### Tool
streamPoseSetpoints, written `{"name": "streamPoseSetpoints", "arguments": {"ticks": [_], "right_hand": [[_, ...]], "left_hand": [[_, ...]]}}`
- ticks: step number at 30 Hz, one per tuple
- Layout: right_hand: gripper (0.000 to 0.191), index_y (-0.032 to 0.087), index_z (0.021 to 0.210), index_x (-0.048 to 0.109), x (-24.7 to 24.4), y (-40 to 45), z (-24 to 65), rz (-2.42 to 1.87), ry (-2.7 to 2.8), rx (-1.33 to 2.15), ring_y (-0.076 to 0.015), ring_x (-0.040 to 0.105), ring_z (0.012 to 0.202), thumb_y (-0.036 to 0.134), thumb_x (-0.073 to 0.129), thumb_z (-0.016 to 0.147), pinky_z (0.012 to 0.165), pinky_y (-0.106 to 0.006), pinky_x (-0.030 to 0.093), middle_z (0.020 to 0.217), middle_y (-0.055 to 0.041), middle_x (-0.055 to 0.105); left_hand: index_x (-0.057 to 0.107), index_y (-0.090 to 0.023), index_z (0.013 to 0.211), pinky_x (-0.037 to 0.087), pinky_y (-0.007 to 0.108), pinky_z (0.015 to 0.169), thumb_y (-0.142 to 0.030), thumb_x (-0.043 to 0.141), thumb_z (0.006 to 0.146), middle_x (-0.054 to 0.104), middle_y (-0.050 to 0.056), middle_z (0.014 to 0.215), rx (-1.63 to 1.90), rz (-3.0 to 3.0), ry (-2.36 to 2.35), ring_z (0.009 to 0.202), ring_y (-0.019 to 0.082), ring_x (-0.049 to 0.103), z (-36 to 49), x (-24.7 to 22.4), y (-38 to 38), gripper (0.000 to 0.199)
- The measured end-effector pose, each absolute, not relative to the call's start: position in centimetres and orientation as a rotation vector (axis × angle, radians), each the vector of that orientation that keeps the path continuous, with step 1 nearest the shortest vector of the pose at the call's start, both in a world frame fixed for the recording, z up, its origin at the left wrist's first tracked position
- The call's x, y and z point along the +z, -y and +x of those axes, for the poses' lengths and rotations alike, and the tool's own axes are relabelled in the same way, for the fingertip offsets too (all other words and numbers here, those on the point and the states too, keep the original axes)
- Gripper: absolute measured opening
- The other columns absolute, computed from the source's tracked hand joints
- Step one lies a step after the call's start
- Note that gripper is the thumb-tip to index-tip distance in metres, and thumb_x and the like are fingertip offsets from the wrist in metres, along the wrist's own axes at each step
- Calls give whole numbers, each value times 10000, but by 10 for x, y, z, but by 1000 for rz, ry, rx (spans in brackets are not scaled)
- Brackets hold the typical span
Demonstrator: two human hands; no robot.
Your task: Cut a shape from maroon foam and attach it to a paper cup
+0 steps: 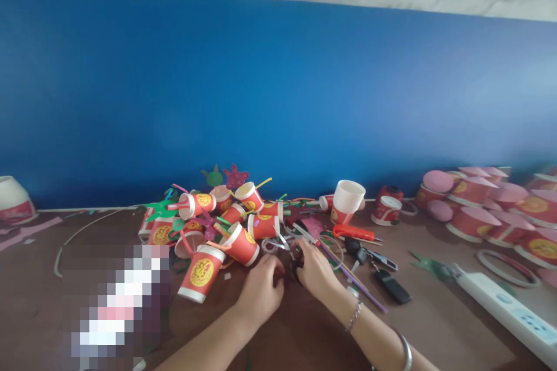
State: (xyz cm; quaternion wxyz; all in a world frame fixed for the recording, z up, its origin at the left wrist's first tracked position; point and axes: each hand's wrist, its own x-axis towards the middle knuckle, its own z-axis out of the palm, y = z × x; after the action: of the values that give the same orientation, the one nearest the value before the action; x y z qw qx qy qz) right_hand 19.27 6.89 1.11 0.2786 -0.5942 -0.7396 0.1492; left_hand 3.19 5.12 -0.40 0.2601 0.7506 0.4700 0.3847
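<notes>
My right hand (311,264) is closed around the dark handles of a pair of scissors (297,269), whose pale blades seem to point away toward the pile of cups. Close beside it, my left hand (263,287) has its fingers curled inward. Whatever lies between those fingers is too dark and small to make out. Just beyond the left hand, a red paper cup (242,243) with a yellow emblem lies tilted. Another red paper cup (202,273) leans with its white rim toward me. Coloured strips stick out of several cups in the heap.
A white paper cup (348,200) stands behind an orange-red cutter (354,232). Keys (357,252) and a black key fob (390,285) lie right of my hands. Farther right are a white power strip (509,310) and stacked red cup pieces (474,223). A blue panel (278,98) rises behind.
</notes>
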Motion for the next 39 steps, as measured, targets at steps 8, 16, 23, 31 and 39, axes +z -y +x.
{"name": "streamPoseSetpoints", "arguments": {"ticks": [8, 16, 23, 31, 39], "right_hand": [[264, 195, 899, 506, 11, -72, 187, -1312, 1658, 785, -149, 522, 620, 90, 519, 657, 582, -261, 421, 687, 5, 555], [346, 201, 909, 499, 20, -68, 182, -963, 1353, 1186, -125, 506, 673, 346, 721, 686, 613, -239, 423, 740, 18, 532], [305, 171, 823, 511, 20, -57, 177, -933, 1582, 1418, -97, 464, 576, 420, 673, 750, 517, -211, 366, 660, 29, 533], [392, 166, 767, 494, 22, -53, 170, -965, 1617, 1452, -98, 508, 521, 511, 672, 716, 475, -206, 382, 606, 14, 566], [432, 153, 766, 499, 23, -53, 170, -983, 1610, 1460, -74, 481, 468, 545, 667, 702, 417, -179, 358, 576, 19, 553]], "left_hand": [[642, -187, 836, 434, 285, 629, -139, 578, 697, 619, 37, 696, 1220, 1718, -1219, 658, 200, 578, 33, 0, -53, 160], [597, -169, 663, 396, 225, 502, -342, 590, 781, 577, -8, 541, 1212, 1386, -1015, 493, 136, 534, 35, 9, -53, 209], [545, -159, 648, 188, 178, 377, -469, 606, 753, 345, -95, 424, 1371, 1069, -1039, 373, 47, 252, 32, 14, -54, 333], [514, -162, 626, 184, 174, 369, -487, 589, 768, 319, -103, 380, 1356, 994, -956, 353, 43, 223, 33, 8, -55, 363], [475, -162, 574, 146, 166, 355, -479, 624, 732, 329, -99, 381, 1335, 983, -945, 337, 28, 226, 34, 12, -55, 385]]}}
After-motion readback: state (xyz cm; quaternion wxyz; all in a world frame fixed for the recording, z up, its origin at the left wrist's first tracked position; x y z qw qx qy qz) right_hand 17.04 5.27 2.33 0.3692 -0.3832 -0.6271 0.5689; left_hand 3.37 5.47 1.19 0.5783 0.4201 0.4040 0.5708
